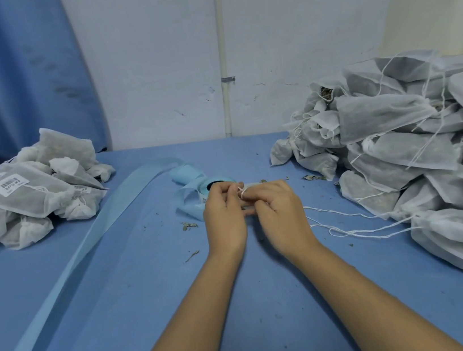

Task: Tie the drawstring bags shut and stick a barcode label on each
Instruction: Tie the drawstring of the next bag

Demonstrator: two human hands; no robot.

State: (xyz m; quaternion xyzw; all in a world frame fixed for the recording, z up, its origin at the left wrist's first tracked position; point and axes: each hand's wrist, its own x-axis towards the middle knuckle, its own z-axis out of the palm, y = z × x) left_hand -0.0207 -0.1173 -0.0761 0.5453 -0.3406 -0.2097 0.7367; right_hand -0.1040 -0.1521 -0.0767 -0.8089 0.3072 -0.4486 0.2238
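Blue worktop (122,294) holds, at its middle, your left hand (224,218) and right hand (278,213), fingers curled and pinching the thin, limp drawstring (241,194) of a soft, light bag (252,185) mostly hidden beneath them; take the cord close to the neck, I'd judge.

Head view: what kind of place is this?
Probably a packing workshop: a pile of drawstring bags with loose strings on the right, barcode-labelled bags on the left, and a label roll on the blue table.

Labelled bags (28,198) pile left of the left grip (224,216), untied bags (399,151) right of the right grip (278,213). The label roll (210,184) sits just behind.
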